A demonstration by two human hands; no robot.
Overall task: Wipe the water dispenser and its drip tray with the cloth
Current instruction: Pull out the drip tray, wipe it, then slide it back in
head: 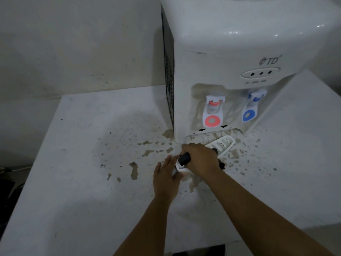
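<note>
At upper right of the frame, the white water dispenser [239,52] reads "TD" above 3 dark dots. Below it at centre, the right hand [200,159] grips a dark cloth [185,159] against the white drip tray [220,145]; the left hand [166,177], fingers straight, touches the tray's lower-left end.

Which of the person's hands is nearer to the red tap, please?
Right. The right hand lies directly below the red tap, on the drip tray; the left hand sits lower and further left.
</note>
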